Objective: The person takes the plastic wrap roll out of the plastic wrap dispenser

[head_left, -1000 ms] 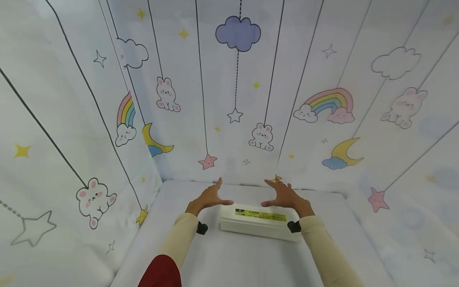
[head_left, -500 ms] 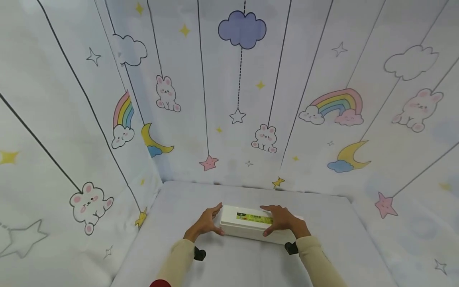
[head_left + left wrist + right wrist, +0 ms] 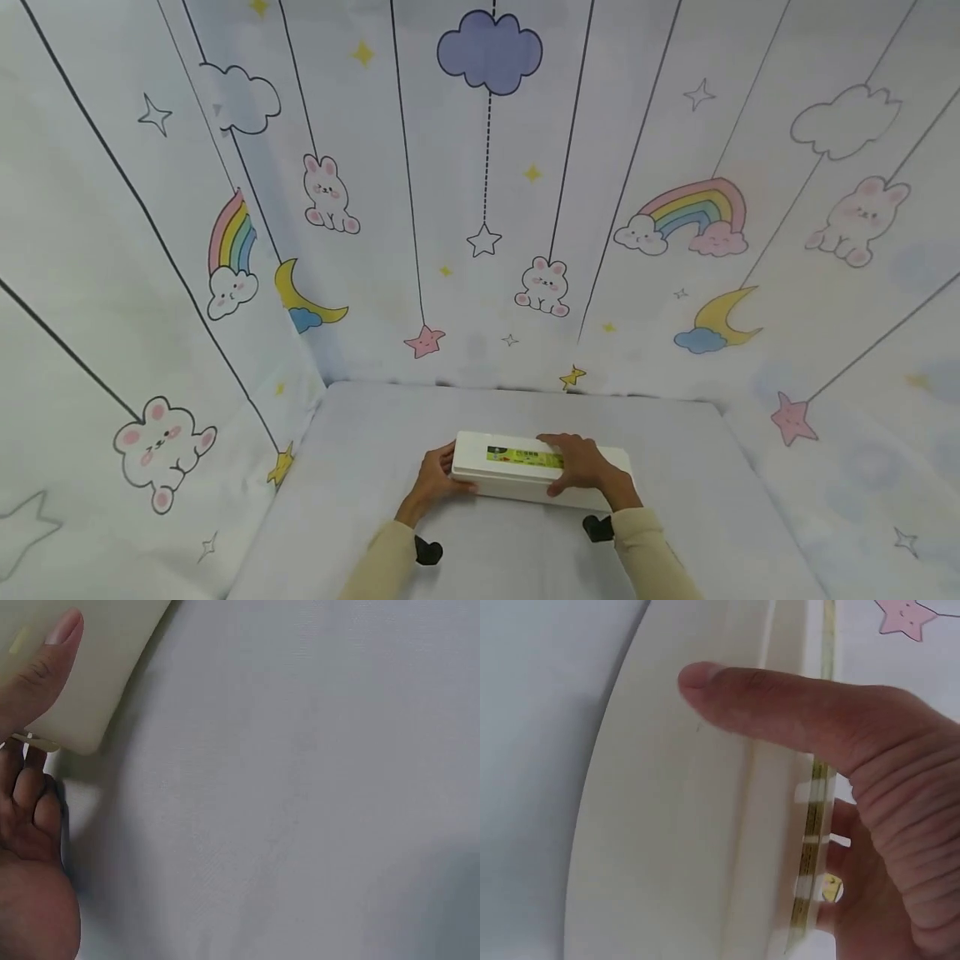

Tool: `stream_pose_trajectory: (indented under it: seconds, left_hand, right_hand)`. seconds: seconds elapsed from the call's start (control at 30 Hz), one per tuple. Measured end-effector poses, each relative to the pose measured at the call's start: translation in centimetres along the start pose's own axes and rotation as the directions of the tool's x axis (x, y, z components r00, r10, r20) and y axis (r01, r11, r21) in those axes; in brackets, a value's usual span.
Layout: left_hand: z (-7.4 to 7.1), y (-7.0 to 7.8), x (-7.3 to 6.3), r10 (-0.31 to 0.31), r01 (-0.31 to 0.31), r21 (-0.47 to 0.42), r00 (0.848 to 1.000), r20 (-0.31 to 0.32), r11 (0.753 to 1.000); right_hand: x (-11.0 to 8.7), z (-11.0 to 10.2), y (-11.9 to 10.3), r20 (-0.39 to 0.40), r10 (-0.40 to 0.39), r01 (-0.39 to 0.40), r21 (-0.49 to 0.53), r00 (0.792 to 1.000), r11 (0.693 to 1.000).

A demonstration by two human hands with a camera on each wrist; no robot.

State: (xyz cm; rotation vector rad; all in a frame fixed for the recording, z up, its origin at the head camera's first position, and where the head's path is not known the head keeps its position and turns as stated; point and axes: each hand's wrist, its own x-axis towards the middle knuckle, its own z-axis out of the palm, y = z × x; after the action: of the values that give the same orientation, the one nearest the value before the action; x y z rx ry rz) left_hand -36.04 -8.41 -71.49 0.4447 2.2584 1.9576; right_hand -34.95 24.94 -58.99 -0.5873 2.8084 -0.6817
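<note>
A long white box (image 3: 517,486) with a green-and-yellow label (image 3: 516,457) lies lengthwise across the white table in the head view. My left hand (image 3: 432,480) grips its left end, thumb along the front and fingers around the end. Right of the label's middle, my right hand (image 3: 588,467) reaches over the top, with the thumb on the front face and fingertips at the far edge. In the left wrist view the thumb (image 3: 46,669) lies across a corner of the box. The right wrist view shows the thumb (image 3: 772,701) flat against the box's side.
White cloth walls printed with bunnies, clouds and rainbows (image 3: 697,208) enclose the table. The table's far edge (image 3: 420,385) meets the back wall behind the box. A dark strap piece (image 3: 429,550) sits at the left wrist, another (image 3: 597,528) at the right.
Both hands have come down from above the box onto it. Over the last half second the left hand has closed on the left end, while the right has kept its hold.
</note>
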Motion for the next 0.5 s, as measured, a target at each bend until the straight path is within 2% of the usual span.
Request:
stream_pose_trajectory:
  seconds: [0.17,0.3,0.4,0.5]
  left_hand:
    - [0.7,1.1,-0.7,-0.047,0.045,-0.051,0.998,-0.038,0.998]
    - [0.6,0.6,-0.6,-0.062,0.060,-0.075,0.998,-0.033,0.995]
    - [0.5,0.1,-0.4,-0.038,0.037,-0.062,0.999,-0.020,0.997]
    - [0.4,0.5,-0.5,-0.017,0.016,-0.045,1.000,-0.019,0.999]
  right_hand:
    - [0.3,1.1,1.6,-0.065,-0.017,0.020,0.036,0.998,0.999]
    - [0.1,1.6,1.9,-0.090,-0.018,0.024,0.068,0.996,0.997]
    - [-0.2,1.3,1.1,-0.081,0.006,0.000,0.069,0.997,0.998]
    - [-0.4,0.9,0.5,-0.068,0.038,-0.032,0.085,0.997,0.996]
